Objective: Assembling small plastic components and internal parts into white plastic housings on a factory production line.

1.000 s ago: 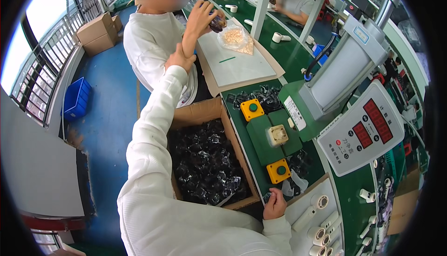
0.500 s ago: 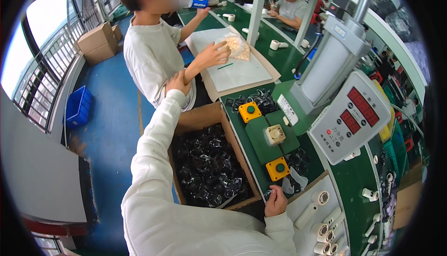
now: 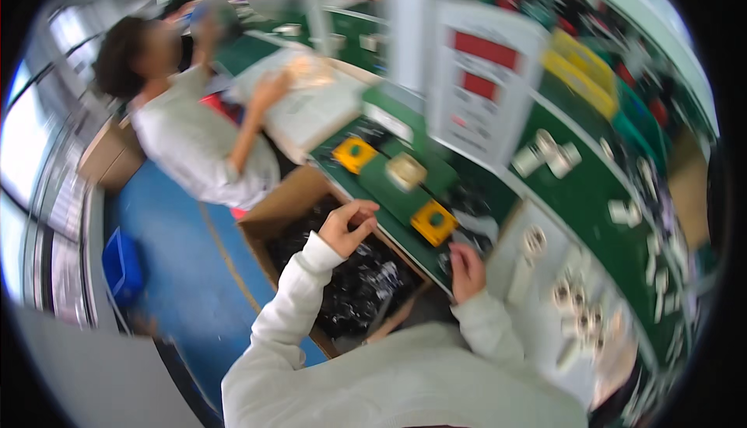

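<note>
My left hand (image 3: 348,226) is over the inner edge of a cardboard box (image 3: 284,206), its fingers loosely bent, thumb apart, nothing visible in it. Inside the box lie many black parts in clear wrapping (image 3: 358,292). My right hand (image 3: 468,274) is at the green bench's near edge, fingers drawn together beside a small dark, shiny piece; what they hold, if anything, is blurred. Ahead of it is a press fixture with a cream square part (image 3: 406,171) on a green block, between two yellow button boxes (image 3: 433,223) (image 3: 355,156) with green buttons.
A co-worker in a pale shirt (image 3: 183,136) stands at the left, one hand over a white board (image 3: 311,105). The press's display panel (image 3: 484,82) rises behind the fixture. White handheld devices (image 3: 580,303) lie on a tray at right. A blue bin (image 3: 123,266) stands on the floor.
My left hand has let go of the co-worker's forearm and come back over the box. The view has swung and blurred. My right hand stays by the bench edge near the yellow button box.
</note>
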Demonstrator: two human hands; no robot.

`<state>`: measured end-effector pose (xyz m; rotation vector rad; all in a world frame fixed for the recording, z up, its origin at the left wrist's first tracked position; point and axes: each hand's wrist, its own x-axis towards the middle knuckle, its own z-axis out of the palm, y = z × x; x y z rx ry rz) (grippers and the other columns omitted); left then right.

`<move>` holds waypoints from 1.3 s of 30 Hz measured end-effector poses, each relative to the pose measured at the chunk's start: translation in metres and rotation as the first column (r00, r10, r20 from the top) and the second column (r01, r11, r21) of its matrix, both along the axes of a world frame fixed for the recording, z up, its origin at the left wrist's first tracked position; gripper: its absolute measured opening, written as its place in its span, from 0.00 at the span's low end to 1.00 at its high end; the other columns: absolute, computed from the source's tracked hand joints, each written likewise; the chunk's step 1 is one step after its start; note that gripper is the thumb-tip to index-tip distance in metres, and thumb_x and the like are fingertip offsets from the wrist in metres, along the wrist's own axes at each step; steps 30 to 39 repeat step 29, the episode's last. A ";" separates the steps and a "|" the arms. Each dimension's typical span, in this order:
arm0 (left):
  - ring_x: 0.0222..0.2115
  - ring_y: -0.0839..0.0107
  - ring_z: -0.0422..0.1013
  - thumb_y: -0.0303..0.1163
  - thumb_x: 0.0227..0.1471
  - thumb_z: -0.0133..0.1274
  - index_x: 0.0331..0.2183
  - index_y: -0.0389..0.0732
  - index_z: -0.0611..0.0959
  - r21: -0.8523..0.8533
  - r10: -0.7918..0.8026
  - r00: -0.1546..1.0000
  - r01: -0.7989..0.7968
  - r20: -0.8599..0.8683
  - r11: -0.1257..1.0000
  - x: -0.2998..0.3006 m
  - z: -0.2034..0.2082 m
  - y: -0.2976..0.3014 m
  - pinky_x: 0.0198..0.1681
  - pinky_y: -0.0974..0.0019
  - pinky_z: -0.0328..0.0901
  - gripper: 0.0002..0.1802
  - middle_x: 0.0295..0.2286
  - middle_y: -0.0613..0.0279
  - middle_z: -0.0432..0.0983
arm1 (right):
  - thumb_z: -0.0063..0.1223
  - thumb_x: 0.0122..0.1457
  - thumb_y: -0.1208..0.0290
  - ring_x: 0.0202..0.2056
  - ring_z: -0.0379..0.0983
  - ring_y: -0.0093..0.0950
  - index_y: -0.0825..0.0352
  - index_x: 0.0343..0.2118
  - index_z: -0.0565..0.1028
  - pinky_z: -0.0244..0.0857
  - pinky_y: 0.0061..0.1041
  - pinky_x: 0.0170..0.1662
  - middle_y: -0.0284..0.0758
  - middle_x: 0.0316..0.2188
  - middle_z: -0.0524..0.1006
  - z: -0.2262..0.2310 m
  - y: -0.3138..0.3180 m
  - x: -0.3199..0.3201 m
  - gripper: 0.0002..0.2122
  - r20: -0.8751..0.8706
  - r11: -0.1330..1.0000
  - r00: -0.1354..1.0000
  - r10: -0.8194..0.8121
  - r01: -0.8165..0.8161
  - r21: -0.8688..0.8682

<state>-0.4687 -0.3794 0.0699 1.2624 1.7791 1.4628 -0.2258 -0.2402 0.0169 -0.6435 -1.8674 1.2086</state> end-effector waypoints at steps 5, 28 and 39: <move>0.27 0.75 0.67 0.22 0.49 0.52 0.45 0.37 0.75 0.076 -0.293 0.950 0.286 0.110 0.955 0.100 -0.010 0.034 0.32 0.75 0.63 0.18 0.30 0.63 0.74 | 0.46 0.57 0.77 0.23 0.63 0.18 0.64 0.42 0.74 0.60 0.16 0.28 0.30 0.28 0.74 0.013 -0.020 0.018 0.11 -0.083 0.905 0.994 -0.069 0.027 -0.425; 0.28 0.74 0.66 0.21 0.48 0.50 0.38 0.41 0.78 0.027 -0.590 0.804 0.593 -0.071 0.805 0.195 -0.002 0.122 0.31 0.75 0.61 0.13 0.32 0.62 0.73 | 0.49 0.54 0.80 0.28 0.63 0.17 0.65 0.36 0.74 0.58 0.14 0.33 0.28 0.28 0.73 0.034 0.010 0.133 0.07 0.060 0.957 0.979 -0.197 0.205 -0.203; 0.28 0.73 0.66 0.22 0.48 0.50 0.38 0.41 0.78 0.014 -0.595 0.798 0.599 -0.092 0.801 0.195 0.001 0.126 0.32 0.74 0.61 0.12 0.34 0.61 0.74 | 0.49 0.54 0.80 0.28 0.63 0.17 0.65 0.36 0.74 0.58 0.14 0.33 0.28 0.28 0.73 0.036 0.016 0.133 0.07 0.096 0.959 0.980 -0.176 0.192 -0.207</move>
